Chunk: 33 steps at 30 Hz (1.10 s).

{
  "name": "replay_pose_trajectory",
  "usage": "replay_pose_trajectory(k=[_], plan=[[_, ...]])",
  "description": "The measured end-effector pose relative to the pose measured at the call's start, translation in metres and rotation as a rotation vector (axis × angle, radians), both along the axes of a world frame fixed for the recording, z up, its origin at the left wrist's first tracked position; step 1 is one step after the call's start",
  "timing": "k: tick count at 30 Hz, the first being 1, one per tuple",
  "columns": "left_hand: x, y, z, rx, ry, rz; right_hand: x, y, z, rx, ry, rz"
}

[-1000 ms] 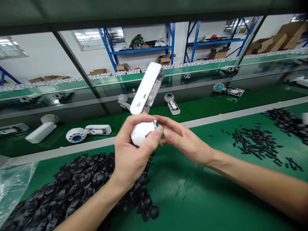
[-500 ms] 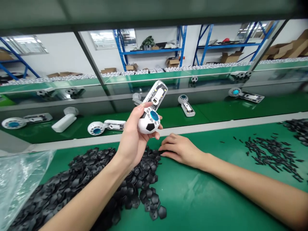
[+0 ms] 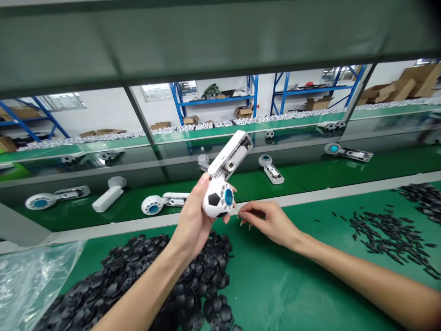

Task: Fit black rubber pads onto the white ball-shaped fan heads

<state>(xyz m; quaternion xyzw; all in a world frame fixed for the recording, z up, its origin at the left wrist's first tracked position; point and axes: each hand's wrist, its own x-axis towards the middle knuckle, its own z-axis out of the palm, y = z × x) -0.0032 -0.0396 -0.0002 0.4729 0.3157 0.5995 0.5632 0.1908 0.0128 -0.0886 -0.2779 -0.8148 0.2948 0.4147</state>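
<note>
My left hand [image 3: 191, 220] grips a white device by its round head, a soccer-ball-patterned sphere [image 3: 217, 198] with black patches and a blue disc on its right side. The device's white rectangular handle [image 3: 230, 154] sticks up and to the right from the sphere. My right hand [image 3: 268, 221] hangs in the air just right of the sphere, not touching it. Its thumb and fingers are curled and apart, with nothing clearly held. My left palm hides part of the sphere.
A heap of black pentagonal pieces [image 3: 193, 280] lies below my left forearm, and small black rods [image 3: 386, 234] lie scattered on the green belt to the right. A clear plastic bag [image 3: 31, 285] sits at left. Several white devices [image 3: 165, 201] lie on a farther green belt.
My right hand has lifted off the edge of the black heap towards the sphere. The device has turned in my left hand, and the view has tilted upward.
</note>
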Motion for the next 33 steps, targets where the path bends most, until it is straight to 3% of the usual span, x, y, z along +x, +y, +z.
replay_pose_trajectory(k=[8, 13, 18, 21, 26, 33], plan=[[-0.002, 0.003, -0.003, -0.059, 0.007, -0.056, 0.025, -0.007, 0.067, -0.151, 0.283, -0.046], [-0.002, 0.002, -0.01, -0.108, 0.043, -0.118, 0.025, -0.023, 0.089, -0.362, 0.369, 0.074], [-0.004, 0.004, -0.019, -0.07, 0.265, -0.152, 0.021, -0.027, 0.094, -0.722, 0.462, 0.125], [-0.007, 0.005, -0.021, -0.016, 0.391, -0.186, 0.022, -0.024, 0.092, -0.836, 0.4, 0.133], [-0.01, 0.002, -0.017, -0.008, 0.515, -0.309, 0.025, -0.019, 0.085, -0.799, 0.321, 0.172], [-0.007, 0.002, -0.02, -0.025, 0.515, -0.291, 0.027, -0.017, 0.081, -0.811, 0.323, 0.214]])
